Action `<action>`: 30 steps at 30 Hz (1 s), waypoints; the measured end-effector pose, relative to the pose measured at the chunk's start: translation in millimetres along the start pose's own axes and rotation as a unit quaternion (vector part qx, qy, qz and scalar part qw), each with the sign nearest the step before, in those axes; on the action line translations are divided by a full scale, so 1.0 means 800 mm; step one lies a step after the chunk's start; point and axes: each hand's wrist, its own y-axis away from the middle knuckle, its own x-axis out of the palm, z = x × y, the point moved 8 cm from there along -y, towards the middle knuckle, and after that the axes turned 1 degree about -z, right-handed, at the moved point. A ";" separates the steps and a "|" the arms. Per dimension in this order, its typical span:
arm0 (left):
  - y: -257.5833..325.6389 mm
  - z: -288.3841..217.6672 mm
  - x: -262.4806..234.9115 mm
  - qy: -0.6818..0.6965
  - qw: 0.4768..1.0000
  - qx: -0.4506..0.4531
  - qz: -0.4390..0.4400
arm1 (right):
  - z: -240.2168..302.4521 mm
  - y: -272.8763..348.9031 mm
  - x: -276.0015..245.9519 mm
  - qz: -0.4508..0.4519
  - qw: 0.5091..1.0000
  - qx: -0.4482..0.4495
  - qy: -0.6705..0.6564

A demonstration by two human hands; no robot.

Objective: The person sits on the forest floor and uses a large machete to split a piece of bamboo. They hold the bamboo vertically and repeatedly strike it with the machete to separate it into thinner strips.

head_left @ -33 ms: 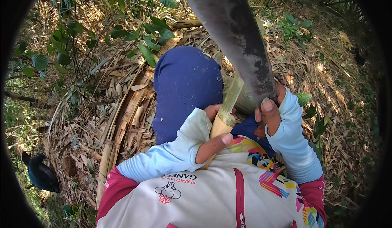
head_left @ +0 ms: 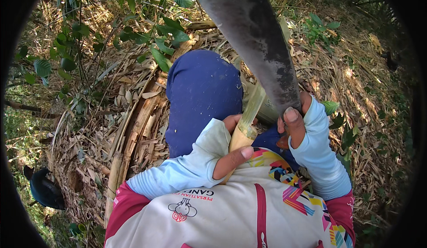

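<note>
My left hand [head_left: 231, 159] is wrapped round a pale piece of bamboo [head_left: 242, 137], its thumb lying across the near side. Beyond a joint the piece narrows into a split greenish strip that points away from me. In my right hand [head_left: 295, 121] is a machete [head_left: 262, 39], gripped close to the blade's base with the thumb on the flat. Its broad dark blade rises up and to the left, and the far end leaves the picture. Part of a brown handle shows under the fingers. The blade and the bamboo are apart in the picture.
My bent knee [head_left: 204, 97] in blue trousers is just beyond my left hand. A long split bamboo length [head_left: 129, 141] lies on dry leaves [head_left: 98, 137] to the left. Leafy green stems [head_left: 66, 63] stand at the far left. A dark object [head_left: 44, 188] lies at the left edge.
The far end of the machete blade has swung very slightly left. Both hands keep their grips, and the bamboo has hardly moved.
</note>
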 end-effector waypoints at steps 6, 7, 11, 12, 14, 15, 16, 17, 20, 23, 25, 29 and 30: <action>-0.004 0.002 -0.003 -0.003 0.998 -0.051 0.025 | 0.006 -0.017 0.000 -0.005 0.998 0.028 0.051; -0.004 0.003 -0.004 -0.004 0.998 -0.052 0.029 | 0.006 -0.018 0.000 -0.001 0.998 0.025 0.060; -0.007 0.004 -0.004 0.001 0.997 -0.062 0.046 | 0.014 -0.020 0.004 0.018 0.997 0.005 0.071; -0.008 0.006 -0.004 0.005 0.997 -0.063 0.047 | 0.017 -0.020 0.006 0.025 0.996 -0.009 0.083; -0.008 0.008 -0.003 0.012 0.996 -0.067 0.052 | 0.021 -0.022 0.009 0.021 0.996 -0.033 0.083; -0.008 0.007 -0.003 0.015 0.996 -0.070 0.056 | 0.022 -0.024 0.009 0.010 0.996 -0.043 0.072; -0.008 0.007 -0.002 0.018 0.995 -0.072 0.060 | 0.024 -0.024 0.009 0.007 0.996 -0.046 0.073; -0.008 0.008 -0.004 0.016 0.995 -0.074 0.058 | 0.025 -0.025 0.010 0.004 0.996 -0.049 0.075; -0.008 0.008 -0.005 0.014 0.994 -0.087 0.060 | 0.031 -0.026 0.010 0.007 0.994 -0.041 0.098; -0.011 0.001 -0.002 0.024 0.996 -0.057 0.070 | 0.030 -0.025 0.011 0.013 0.993 -0.042 0.110; -0.013 0.003 -0.003 0.038 0.996 0.043 0.061 | 0.034 -0.024 0.014 0.053 0.986 -0.036 0.157; -0.013 0.001 0.000 0.056 0.995 0.047 0.062 | 0.036 -0.025 0.011 0.023 0.994 -0.055 0.094; -0.013 -0.001 0.000 0.049 0.996 0.049 0.063 | 0.032 -0.025 0.011 0.020 0.995 -0.045 0.083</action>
